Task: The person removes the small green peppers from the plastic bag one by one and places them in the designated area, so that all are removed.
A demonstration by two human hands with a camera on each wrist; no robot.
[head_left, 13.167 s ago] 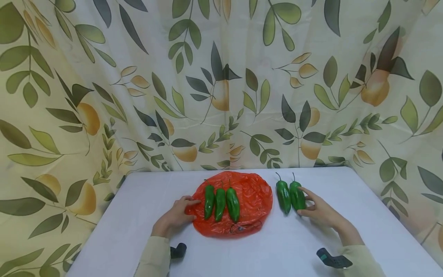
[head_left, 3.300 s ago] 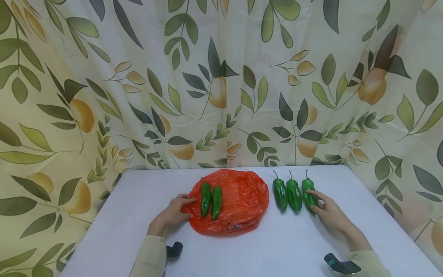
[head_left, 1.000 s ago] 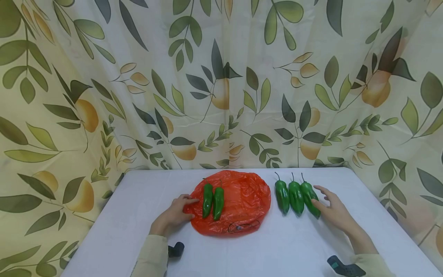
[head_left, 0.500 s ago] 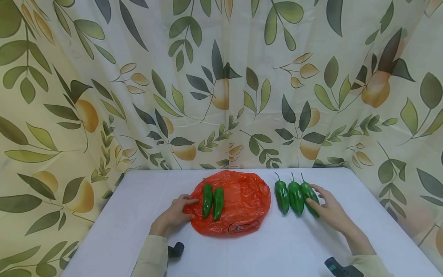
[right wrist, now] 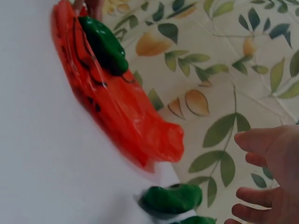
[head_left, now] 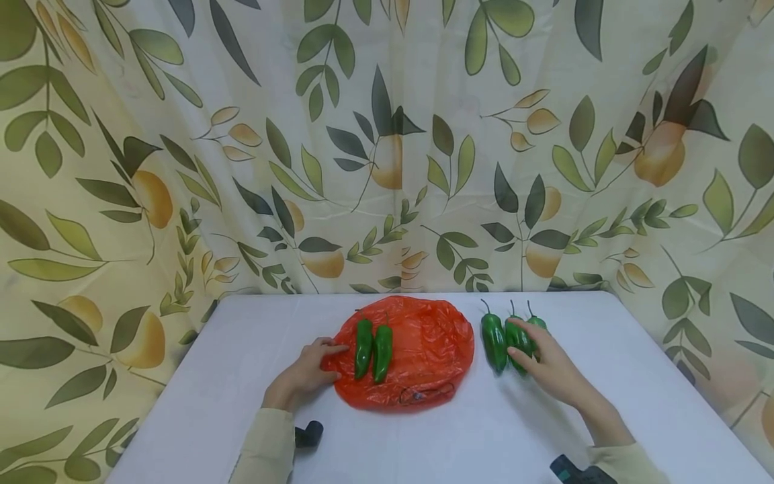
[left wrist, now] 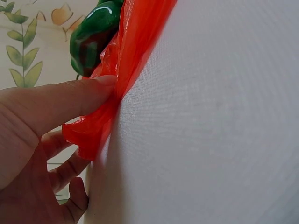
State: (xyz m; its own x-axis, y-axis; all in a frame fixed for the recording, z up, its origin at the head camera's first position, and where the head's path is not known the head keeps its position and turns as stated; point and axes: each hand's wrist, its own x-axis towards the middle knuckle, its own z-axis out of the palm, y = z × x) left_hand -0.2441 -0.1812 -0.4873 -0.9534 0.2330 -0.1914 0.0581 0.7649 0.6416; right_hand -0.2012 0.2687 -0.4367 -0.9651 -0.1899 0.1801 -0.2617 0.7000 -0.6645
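Two glossy green chili peppers, the left one [head_left: 363, 348] and the right one [head_left: 383, 353], lie side by side on a flattened red plastic bag [head_left: 432, 343]. My left hand [head_left: 307, 368] rests at the bag's left edge; in the left wrist view its thumb [left wrist: 70, 100] touches the plastic, with fingers on the far side. Three more peppers stand in a row right of the bag: left [head_left: 494, 343], middle [head_left: 519, 335] and right [head_left: 535, 324]. My right hand [head_left: 553, 363] hovers over the right two, partly hiding them. The right wrist view shows its fingers spread, holding nothing.
A white-covered table [head_left: 435, 450] lies under everything. Behind it hangs a curtain [head_left: 387, 148] printed with leaves and fruit. A thin dark cord [head_left: 426, 394] lies on the bag's front. Each wrist carries a dark camera mount.
One pepper went from the bag to the right end of the row, then leaned closer to the middle one. My right hand has let go and moved left over the row. My left hand stays.
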